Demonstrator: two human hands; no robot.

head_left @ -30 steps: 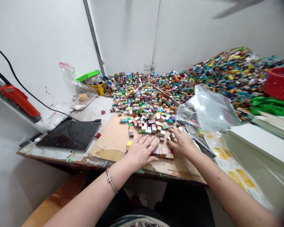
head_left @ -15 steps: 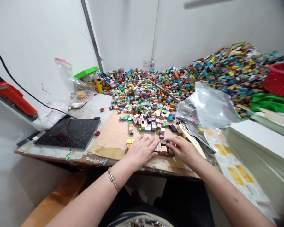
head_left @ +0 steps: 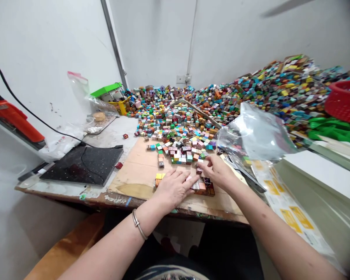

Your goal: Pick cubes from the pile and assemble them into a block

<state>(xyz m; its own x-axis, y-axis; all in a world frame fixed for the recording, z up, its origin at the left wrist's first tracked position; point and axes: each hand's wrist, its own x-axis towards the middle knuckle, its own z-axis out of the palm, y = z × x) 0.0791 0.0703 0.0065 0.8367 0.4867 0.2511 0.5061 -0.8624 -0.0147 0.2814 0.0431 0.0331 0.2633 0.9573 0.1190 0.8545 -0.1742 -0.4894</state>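
Observation:
My left hand (head_left: 175, 188) lies flat with its fingers stretched over a row of small coloured blocks near the table's front edge. Yellow blocks (head_left: 159, 176) show at the row's left end, and a pink block (head_left: 202, 186) is among those beyond my fingertips on the right. My right hand (head_left: 218, 171) is just behind the row's right end, its fingertips pinched at a small dark red block (head_left: 198, 170). A white-topped block (head_left: 200, 161) sits beside those fingertips. My palm hides the middle of the row.
Loose blocks (head_left: 181, 128) spread across the back, rising into a big heap (head_left: 280, 85) on the right. A clear plastic bag (head_left: 259, 132) and a cream-handled cutter (head_left: 242, 177) lie right. A red basket (head_left: 344, 99) stands far right, a black speckled plate (head_left: 84, 165) left.
My right hand has moved from the right end of the row back and slightly left to the loose blocks. My left hand stays on the row. A dark-topped block now shows at its right end.

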